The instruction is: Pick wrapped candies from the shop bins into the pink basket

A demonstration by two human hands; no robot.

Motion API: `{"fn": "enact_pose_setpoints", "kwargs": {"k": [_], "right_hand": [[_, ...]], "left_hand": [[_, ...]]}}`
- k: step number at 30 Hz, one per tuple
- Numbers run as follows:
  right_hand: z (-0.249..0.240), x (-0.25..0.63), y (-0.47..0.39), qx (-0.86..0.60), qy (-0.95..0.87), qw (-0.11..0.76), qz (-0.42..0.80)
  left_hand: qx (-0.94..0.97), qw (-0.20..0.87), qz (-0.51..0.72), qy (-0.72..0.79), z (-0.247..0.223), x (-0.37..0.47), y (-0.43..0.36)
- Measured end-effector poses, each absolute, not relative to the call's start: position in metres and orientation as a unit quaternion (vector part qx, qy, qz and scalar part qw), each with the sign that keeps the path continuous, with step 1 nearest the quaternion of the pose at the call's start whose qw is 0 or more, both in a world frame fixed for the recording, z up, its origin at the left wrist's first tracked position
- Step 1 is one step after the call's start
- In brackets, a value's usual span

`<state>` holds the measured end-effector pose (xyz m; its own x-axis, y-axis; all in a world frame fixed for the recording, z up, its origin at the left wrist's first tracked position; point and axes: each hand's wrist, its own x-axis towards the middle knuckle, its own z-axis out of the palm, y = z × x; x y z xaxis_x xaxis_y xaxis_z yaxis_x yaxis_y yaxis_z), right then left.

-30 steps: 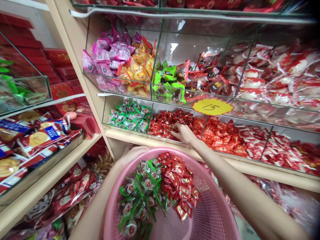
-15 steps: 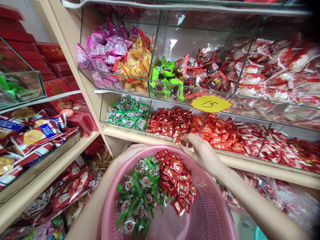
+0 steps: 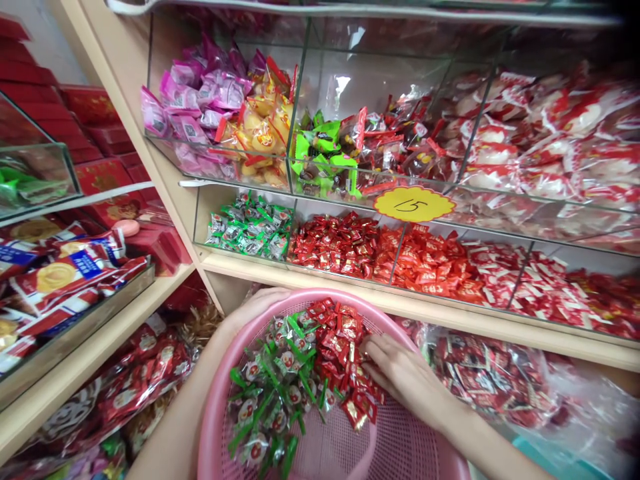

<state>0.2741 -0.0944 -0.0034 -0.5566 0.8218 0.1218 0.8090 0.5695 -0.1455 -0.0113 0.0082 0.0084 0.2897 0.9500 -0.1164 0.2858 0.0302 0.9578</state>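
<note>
A pink plastic basket stands in front of me below the shelf. Its far left rim is held by my left hand, whose fingers partly disappear behind it. Inside lie green-and-clear wrapped candies on the left and red-and-gold wrapped candies at the back right. My right hand reaches into the basket over the red candies. Its fingers are stretched out and apart at their right edge, touching them; the thumb is hidden.
Glass-fronted bins hold green wrapped candies, small red candies and orange-red packets. A yellow price tag reads 15. Packaged biscuits fill the left shelf. Bagged candies lie under the right shelf edge.
My right hand has come down from the shelf edge, where it pinched a small wrapped piece, into the basket onto the red candies. My left hand stays on the rim.
</note>
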Motion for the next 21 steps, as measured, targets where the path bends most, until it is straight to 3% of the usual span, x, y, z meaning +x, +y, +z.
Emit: {"fn": "enact_pose_setpoints", "kwargs": {"k": [8,13,18,21], "right_hand": [[-0.011,0.272,-0.094,-0.479,-0.873,0.087,0.005],[0.027,0.258,-0.083,-0.465,-0.873,0.144,0.008],[0.066,0.237,-0.02,-0.492,-0.833,0.252,-0.003],[0.065,0.23,0.029,-0.563,-0.791,0.242,0.002]], "left_hand": [[0.618,0.529,0.294,0.502,0.0,-0.012,0.017],[0.619,0.53,0.303,0.494,-0.009,-0.015,0.021],[0.639,0.527,0.304,0.471,-0.021,-0.018,0.026],[0.63,0.524,0.3,0.488,-0.024,-0.02,0.028]]}}
